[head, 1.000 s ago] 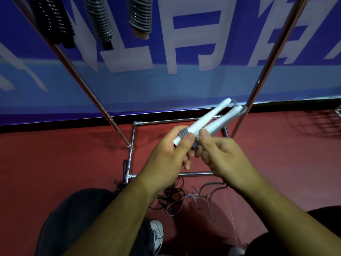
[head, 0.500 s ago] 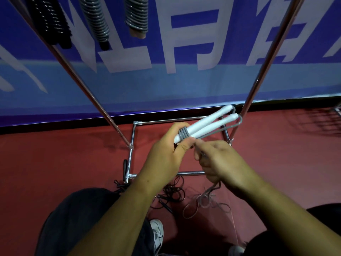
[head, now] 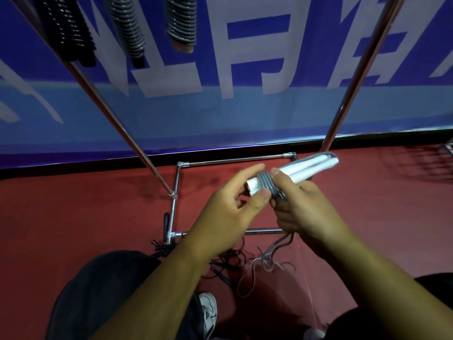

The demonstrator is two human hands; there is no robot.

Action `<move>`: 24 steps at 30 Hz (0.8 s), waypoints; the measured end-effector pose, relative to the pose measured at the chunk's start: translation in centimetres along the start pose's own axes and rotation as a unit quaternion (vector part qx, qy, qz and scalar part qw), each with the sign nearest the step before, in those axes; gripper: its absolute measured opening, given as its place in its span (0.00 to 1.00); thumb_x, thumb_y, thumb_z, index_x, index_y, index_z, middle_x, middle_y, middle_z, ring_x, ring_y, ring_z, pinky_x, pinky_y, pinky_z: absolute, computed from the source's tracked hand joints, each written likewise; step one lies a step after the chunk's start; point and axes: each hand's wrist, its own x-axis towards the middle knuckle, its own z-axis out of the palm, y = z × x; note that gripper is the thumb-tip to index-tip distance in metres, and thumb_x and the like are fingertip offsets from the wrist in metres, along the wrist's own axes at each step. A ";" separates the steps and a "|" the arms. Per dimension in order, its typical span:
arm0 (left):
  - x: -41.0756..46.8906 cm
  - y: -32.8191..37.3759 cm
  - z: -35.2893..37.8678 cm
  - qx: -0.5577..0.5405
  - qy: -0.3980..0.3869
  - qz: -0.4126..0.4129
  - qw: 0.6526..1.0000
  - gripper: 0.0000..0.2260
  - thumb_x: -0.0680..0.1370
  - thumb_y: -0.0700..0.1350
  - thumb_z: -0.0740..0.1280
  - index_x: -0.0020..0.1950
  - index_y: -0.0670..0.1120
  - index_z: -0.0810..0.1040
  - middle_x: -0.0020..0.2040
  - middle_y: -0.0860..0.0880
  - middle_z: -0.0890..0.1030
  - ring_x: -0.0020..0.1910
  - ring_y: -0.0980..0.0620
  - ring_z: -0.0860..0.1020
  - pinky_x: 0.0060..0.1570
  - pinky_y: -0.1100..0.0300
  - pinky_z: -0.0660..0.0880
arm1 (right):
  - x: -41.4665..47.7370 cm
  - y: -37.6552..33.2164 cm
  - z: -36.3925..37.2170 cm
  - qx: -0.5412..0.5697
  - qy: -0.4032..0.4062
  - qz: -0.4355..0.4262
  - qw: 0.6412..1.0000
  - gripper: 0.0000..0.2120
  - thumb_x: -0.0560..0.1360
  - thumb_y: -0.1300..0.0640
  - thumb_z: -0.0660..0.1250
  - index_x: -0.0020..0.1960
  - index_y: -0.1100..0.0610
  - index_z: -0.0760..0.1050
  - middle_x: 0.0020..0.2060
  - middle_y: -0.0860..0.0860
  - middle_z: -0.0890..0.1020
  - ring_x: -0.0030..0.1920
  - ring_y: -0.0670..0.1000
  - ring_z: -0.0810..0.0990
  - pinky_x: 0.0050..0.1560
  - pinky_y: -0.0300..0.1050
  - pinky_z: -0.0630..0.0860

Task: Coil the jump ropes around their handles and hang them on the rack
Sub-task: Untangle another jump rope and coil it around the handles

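Two white handles [head: 311, 169] lie side by side before the rack [head: 353, 77], a few turns of grey rope [head: 266, 184] wound round their near end. The left hand [head: 228, 212] pinches that end between thumb and fingers; the right hand [head: 306, 209] clasps the handles just beyond the coil, loose rope trailing from under it to the red floor [head: 73, 217]. Three coiled ropes [head: 127, 28] hang top left

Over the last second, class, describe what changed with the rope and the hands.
The right hand wound more turns of the grey rope around the white handles, widening the coil. The left hand still pinches their near end; the hung ropes stayed.
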 end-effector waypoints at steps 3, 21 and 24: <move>0.0 0.5 -0.3 -0.040 -0.021 -0.011 0.999 0.23 0.82 0.60 0.64 0.76 0.61 0.69 0.57 0.65 0.81 0.65 0.53 0.79 0.66 0.46 0.74 | -0.2 0.3 0.3 0.004 -0.026 -0.032 0.999 0.22 0.82 0.45 0.63 0.33 0.56 0.71 0.23 0.50 0.59 0.23 0.48 0.55 0.26 0.39 0.55; 0.3 0.0 -1.1 0.038 0.079 0.047 0.995 0.17 0.81 0.42 0.69 0.66 0.60 0.75 0.40 0.57 0.81 0.31 0.58 0.74 0.33 0.63 0.70 | 0.3 1.2 0.3 -0.129 -0.064 -0.048 0.988 0.20 0.85 0.50 0.59 0.39 0.56 0.80 0.25 0.47 0.61 0.24 0.48 0.56 0.26 0.39 0.57; 0.3 -0.1 -0.9 0.125 0.100 0.097 0.982 0.19 0.79 0.42 0.72 0.67 0.56 0.76 0.50 0.60 0.82 0.45 0.62 0.79 0.45 0.69 0.71 | 0.0 0.8 0.4 -0.086 -0.082 -0.004 0.993 0.20 0.86 0.54 0.57 0.40 0.60 0.77 0.26 0.48 0.58 0.24 0.47 0.54 0.25 0.37 0.56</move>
